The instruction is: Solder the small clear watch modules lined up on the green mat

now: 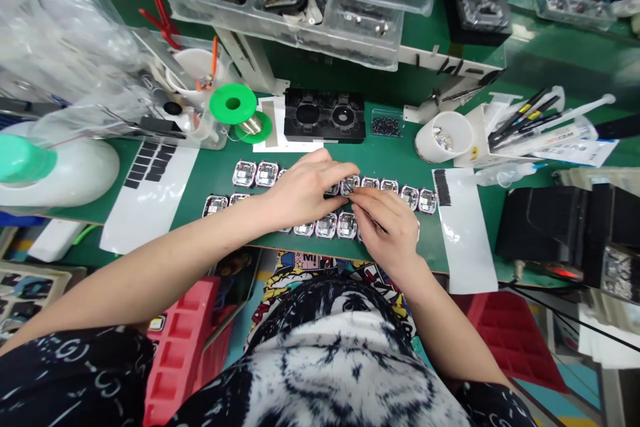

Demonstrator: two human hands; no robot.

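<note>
Two rows of small square watch modules [267,174], with bare circuit parts facing up, lie on the green mat. My left hand [313,187] reaches over the rows, its thumb and index finger closed on the sides of one watch module [349,183] in the back row. From the right, my right hand [387,223] has its fingertips pinched together at that module's front edge. Whatever is between those fingertips is too small to make out. Several modules in the front row, such as one watch module [347,225], sit just below my hands; others are partly hidden under them.
Behind stand a green solder spool [233,104], a black tray [325,116] and a clear box of tiny dark parts [387,125]. At right are a white cup [425,140], a tool holder [475,140] and a paper strip [467,240]. A white bottle [75,173] stands left; clear drawers [295,27] overhang.
</note>
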